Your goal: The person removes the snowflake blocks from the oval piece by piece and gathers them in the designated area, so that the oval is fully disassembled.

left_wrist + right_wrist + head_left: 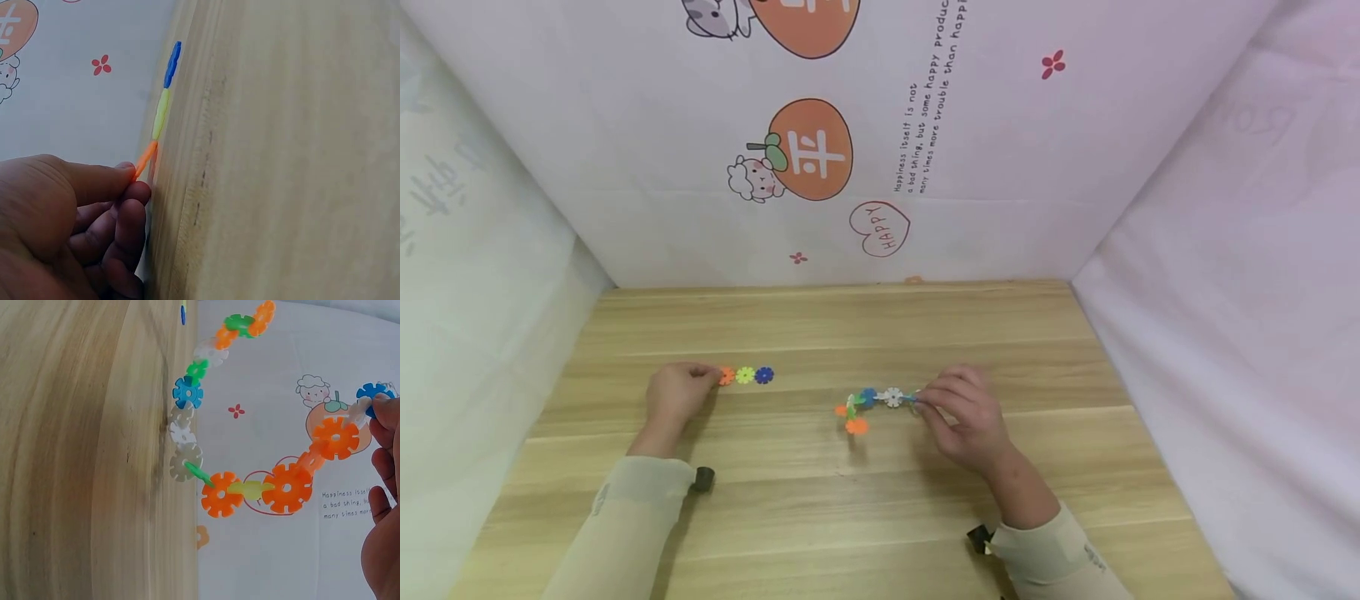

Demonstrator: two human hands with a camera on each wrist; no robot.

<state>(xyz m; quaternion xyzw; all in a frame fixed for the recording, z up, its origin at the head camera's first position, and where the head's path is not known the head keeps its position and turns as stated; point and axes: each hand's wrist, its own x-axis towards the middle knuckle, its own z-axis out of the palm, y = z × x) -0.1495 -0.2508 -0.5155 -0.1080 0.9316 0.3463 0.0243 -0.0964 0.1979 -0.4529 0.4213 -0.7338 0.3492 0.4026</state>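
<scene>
Chain of snowflake discs (250, 487): thin, notched plastic wheels slotted edge to edge in orange, white, blue, green and yellow, forming a curved string; it lies near the middle of the worktop (880, 500), one end lifted; the right hand (966, 421) pinches that end between thumb and fingertips (381, 415), at a blue and a white disc. Short row of three discs (745, 376), orange, yellow and blue, flat on the worktop to the left, well apart from the chain; the left hand (676, 393) pinches the orange end disc (145, 159) between thumb and curled fingers. Both forearms wear pale sleeves (625, 517). Worktop: light wood planks, matt, visible grain. Surround: white fabric walls (1000, 167) printed with orange fruit, a cartoon sheep, a heart and small red flowers.
</scene>
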